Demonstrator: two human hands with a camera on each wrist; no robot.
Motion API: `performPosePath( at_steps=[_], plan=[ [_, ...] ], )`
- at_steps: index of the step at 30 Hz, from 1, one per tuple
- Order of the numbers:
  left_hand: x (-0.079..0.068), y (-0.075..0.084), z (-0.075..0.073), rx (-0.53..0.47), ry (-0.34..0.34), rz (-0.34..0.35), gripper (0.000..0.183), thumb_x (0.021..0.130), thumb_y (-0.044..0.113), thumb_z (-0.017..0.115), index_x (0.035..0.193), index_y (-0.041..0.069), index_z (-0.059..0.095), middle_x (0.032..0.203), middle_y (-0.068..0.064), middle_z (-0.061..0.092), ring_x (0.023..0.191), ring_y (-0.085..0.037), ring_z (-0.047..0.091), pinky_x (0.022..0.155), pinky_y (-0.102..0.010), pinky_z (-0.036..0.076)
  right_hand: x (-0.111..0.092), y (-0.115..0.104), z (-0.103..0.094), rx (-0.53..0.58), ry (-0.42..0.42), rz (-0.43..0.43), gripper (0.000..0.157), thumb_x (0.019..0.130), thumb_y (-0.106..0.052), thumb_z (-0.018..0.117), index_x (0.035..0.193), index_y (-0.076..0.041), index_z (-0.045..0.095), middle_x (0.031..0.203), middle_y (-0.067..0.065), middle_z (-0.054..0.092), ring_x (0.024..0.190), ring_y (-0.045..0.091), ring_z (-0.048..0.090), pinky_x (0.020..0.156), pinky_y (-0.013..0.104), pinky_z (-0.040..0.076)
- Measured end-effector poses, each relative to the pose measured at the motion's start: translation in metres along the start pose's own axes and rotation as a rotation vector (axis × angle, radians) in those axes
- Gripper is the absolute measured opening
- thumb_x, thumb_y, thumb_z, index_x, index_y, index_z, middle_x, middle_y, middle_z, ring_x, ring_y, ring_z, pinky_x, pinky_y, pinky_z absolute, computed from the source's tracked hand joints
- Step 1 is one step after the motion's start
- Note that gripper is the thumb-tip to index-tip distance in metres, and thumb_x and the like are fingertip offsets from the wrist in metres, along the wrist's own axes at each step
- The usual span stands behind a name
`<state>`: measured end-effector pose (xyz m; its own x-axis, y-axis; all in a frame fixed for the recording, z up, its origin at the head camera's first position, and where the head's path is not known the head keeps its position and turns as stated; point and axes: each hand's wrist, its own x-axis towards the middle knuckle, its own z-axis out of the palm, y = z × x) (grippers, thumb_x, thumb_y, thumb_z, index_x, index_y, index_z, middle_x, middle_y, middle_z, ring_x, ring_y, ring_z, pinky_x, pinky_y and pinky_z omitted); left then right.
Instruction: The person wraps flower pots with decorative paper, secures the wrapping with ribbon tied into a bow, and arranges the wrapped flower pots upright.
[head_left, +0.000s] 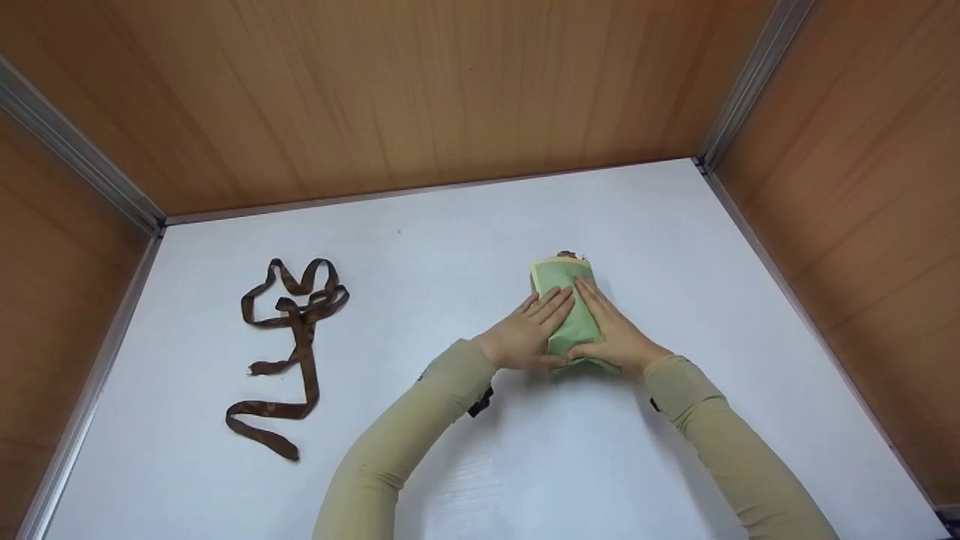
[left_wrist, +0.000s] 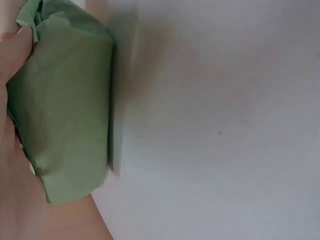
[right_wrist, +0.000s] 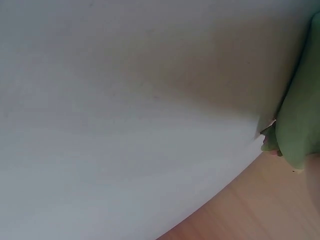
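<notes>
A bundle wrapped in green paper point(head_left: 574, 326) lies on the white table, right of the middle. Small reddish-brown tips point(head_left: 567, 254) stick out at its far end; the rest of the contents is hidden. The left hand point(head_left: 525, 336) rests on the bundle's left part with straight fingers, its thumb by the near end. In the left wrist view that thumb point(left_wrist: 19, 52) touches the gathered, creased paper. From the other side the right hand point(head_left: 619, 335) lays straight fingers along the wrap, thumb over the near end. A green leafy bit point(right_wrist: 270, 139) shows past the paper's edge.
A long brown ribbon point(head_left: 306, 360) lies in loose loops on the left side of the white table point(head_left: 420, 277). Wood-patterned panels point(head_left: 450, 97) with metal edging close in the back and both sides.
</notes>
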<state>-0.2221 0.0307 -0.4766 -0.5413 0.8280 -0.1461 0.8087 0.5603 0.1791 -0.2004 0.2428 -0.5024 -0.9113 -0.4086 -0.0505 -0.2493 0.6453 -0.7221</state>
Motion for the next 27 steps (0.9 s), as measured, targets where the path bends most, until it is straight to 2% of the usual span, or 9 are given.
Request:
performPosePath(
  at_steps=[6, 11, 14, 17, 19, 22, 27],
  plan=[
    [0.004, 0.006, 0.021, 0.041, 0.127, -0.046, 0.087, 0.094, 0.045, 0.051, 0.151, 0.0, 0.003, 0.16, -0.014, -0.002, 0.147, -0.027, -0.002, 0.119, -0.042, 0.009, 0.0, -0.002, 0.002, -0.028, 0.002, -0.002, 0.115, 0.075, -0.048, 0.074, 0.152, -0.005, 0.0, 0.159, 0.016, -0.002, 0.145, 0.037, 0.0, 0.115, 0.055, 0.01],
    [0.007, 0.012, 0.027, 0.074, 0.146, -0.095, 0.087, 0.094, 0.042, 0.054, 0.151, 0.0, 0.004, 0.16, -0.013, -0.001, 0.147, -0.027, -0.001, 0.119, -0.042, 0.011, -0.003, -0.005, -0.011, -0.036, -0.067, -0.011, 0.103, 0.084, -0.05, 0.065, 0.153, -0.009, 0.0, 0.159, 0.015, -0.002, 0.145, 0.037, 0.0, 0.114, 0.058, 0.011],
    [0.008, 0.014, 0.027, 0.069, 0.146, -0.093, 0.087, 0.094, 0.044, 0.054, 0.151, 0.001, 0.004, 0.16, -0.013, -0.001, 0.147, -0.027, -0.001, 0.118, -0.042, 0.012, -0.009, -0.002, -0.029, 0.001, -0.089, -0.014, 0.084, 0.091, -0.04, 0.061, 0.152, -0.01, 0.013, 0.159, 0.015, 0.007, 0.145, 0.037, 0.006, 0.114, 0.059, 0.011],
    [0.008, 0.013, 0.027, 0.057, 0.148, -0.09, 0.087, 0.093, 0.045, 0.054, 0.151, 0.001, 0.005, 0.16, -0.013, 0.0, 0.147, -0.027, -0.001, 0.118, -0.042, 0.013, -0.016, 0.006, -0.046, -0.038, -0.08, -0.029, 0.076, 0.088, -0.028, 0.066, 0.149, -0.008, 0.027, 0.157, 0.017, 0.017, 0.144, 0.04, 0.013, 0.112, 0.06, 0.015],
    [0.008, 0.013, 0.027, 0.05, 0.15, -0.091, 0.087, 0.093, 0.044, 0.054, 0.151, 0.001, 0.005, 0.16, -0.013, 0.0, 0.147, -0.027, 0.0, 0.118, -0.042, 0.013, -0.019, 0.012, -0.052, -0.107, -0.09, -0.037, 0.083, 0.08, -0.024, 0.075, 0.148, -0.007, 0.03, 0.156, 0.018, 0.018, 0.143, 0.041, 0.014, 0.111, 0.06, 0.018],
    [0.007, 0.011, 0.028, 0.032, 0.157, -0.093, 0.087, 0.093, 0.042, 0.056, 0.151, 0.001, 0.006, 0.159, -0.014, 0.001, 0.147, -0.028, 0.0, 0.118, -0.042, 0.012, -0.019, 0.017, -0.054, -0.195, -0.119, -0.05, 0.101, 0.068, -0.023, 0.084, 0.15, -0.008, 0.026, 0.157, 0.018, 0.014, 0.143, 0.043, 0.012, 0.111, 0.059, 0.02],
    [0.006, 0.009, 0.029, 0.03, 0.161, -0.093, 0.086, 0.093, 0.043, 0.055, 0.151, 0.001, 0.006, 0.159, -0.014, 0.001, 0.147, -0.028, 0.001, 0.118, -0.041, 0.012, -0.013, 0.013, -0.048, -0.185, -0.082, -0.073, 0.115, 0.058, -0.019, 0.09, 0.151, -0.01, 0.023, 0.158, 0.016, 0.01, 0.143, 0.042, 0.012, 0.111, 0.057, 0.023]
  ],
)
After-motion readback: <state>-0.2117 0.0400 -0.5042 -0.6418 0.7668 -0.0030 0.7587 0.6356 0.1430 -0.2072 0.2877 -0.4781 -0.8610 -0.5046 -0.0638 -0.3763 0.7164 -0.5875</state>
